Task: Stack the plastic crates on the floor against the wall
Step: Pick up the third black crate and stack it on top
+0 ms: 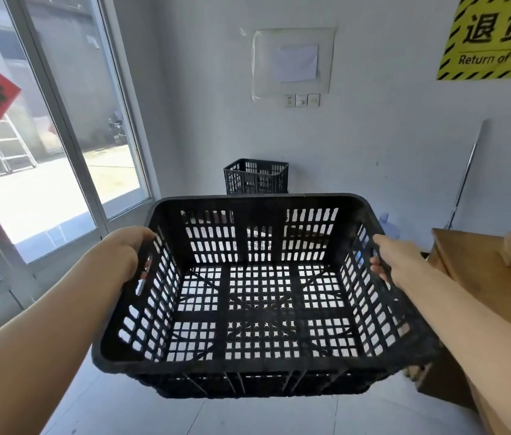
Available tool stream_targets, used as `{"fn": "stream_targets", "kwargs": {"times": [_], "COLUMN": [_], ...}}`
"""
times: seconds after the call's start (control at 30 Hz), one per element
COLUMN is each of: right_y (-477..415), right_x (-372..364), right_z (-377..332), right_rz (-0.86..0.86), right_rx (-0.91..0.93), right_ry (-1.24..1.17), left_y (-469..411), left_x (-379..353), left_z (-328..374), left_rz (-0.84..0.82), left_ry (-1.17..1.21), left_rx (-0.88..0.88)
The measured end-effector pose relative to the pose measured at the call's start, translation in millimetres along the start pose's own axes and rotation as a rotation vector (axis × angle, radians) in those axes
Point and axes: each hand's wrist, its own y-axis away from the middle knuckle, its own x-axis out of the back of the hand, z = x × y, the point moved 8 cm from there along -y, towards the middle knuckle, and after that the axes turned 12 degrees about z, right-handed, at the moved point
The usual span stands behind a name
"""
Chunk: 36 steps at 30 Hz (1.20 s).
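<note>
I hold a black slotted plastic crate (260,365) in the air in front of me, empty and open side up. My left hand (130,254) grips its left wall by the handle slot. My right hand (389,262) grips its right wall the same way. A second black crate (255,176) stands on the floor against the far wall, straight ahead; its lower part is hidden behind the rim of the held crate.
Glass sliding doors (59,158) fill the left side. Cardboard boxes (483,277) stand at the right, close to the held crate. A metal pole (467,171) leans on the wall beyond them. Pale tiled floor (128,412) lies below.
</note>
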Motion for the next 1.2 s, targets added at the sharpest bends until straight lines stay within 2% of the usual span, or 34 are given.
{"fn": "stream_targets", "kwargs": {"times": [0.3, 0.73, 1.2], "right_y": [-109.0, -258.4, -457.2], "right_x": [-135.7, -322.1, -521.2], "right_z": [-69.9, -150.9, -280.3], "right_rz": [0.043, 0.148, 0.167], "right_rx": [0.045, -0.017, 0.041], "right_ry": [0.015, -0.022, -0.117], "left_y": [-140.2, -353.7, -553.9], "left_x": [-74.5, -211.5, -367.9], "left_z": [105.2, 288.0, 465.6], "left_rz": [0.048, -0.098, -0.054], "left_ry": [0.020, -0.020, 0.023], "left_rx": [-0.009, -0.053, -0.093]}}
